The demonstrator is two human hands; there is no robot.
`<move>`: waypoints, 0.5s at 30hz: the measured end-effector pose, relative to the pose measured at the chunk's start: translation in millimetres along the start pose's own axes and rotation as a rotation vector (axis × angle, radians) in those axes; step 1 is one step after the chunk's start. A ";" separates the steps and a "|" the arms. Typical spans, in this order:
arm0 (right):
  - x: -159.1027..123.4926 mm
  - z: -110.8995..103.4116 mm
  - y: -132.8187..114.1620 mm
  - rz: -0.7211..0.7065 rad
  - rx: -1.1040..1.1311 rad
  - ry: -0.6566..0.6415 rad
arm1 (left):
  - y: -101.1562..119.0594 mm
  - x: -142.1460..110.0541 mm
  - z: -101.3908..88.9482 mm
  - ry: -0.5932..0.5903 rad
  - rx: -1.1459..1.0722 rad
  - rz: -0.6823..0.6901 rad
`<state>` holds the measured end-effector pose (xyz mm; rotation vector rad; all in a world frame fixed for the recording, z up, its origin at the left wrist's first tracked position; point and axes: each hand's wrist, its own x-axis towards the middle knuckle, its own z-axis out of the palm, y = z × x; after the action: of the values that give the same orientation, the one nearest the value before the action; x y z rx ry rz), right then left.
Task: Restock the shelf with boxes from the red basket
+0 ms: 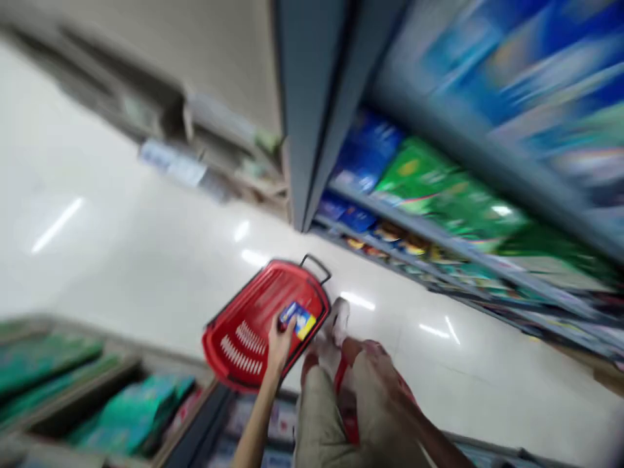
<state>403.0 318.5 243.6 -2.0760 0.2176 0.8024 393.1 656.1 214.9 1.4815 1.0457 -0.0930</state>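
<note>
Over the red shopping basket [273, 292] my left hand [280, 338] is closed on a small blue packet [303, 323] with a yellow end. I cannot tell whether the packet touches the basket's bottom. A dark handle [319, 268] sticks out at the basket's far end. My right hand [383, 374] is down by my right thigh, blurred, with its fingers mostly hidden. Something red [350, 422] shows between and behind my legs, close to that hand; its kind does not show.
Shelves with blue and green packs [433, 182] run along the right. A grey upright post [312, 97] stands ahead, beside cartons [234, 149]. At lower left is a bin of green packs [131, 409]. Shiny white floor [121, 247] lies left of the basket. Much of the view is motion-blurred.
</note>
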 end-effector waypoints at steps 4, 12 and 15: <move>-21.8 -44.7 -168.9 -0.280 0.381 -0.158 | 168.5 -86.6 -11.0 -0.340 -0.029 0.100; -129.0 -266.4 -367.5 -0.728 0.517 -0.102 | 483.8 -255.3 62.0 -0.704 0.170 0.670; -177.6 -357.1 -415.4 -0.905 0.458 -0.019 | 579.1 -317.9 81.8 -0.776 0.260 0.990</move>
<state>608.0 263.4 778.9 -1.4860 -0.4854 0.1798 615.6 516.8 826.6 1.8205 -0.3741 -0.0833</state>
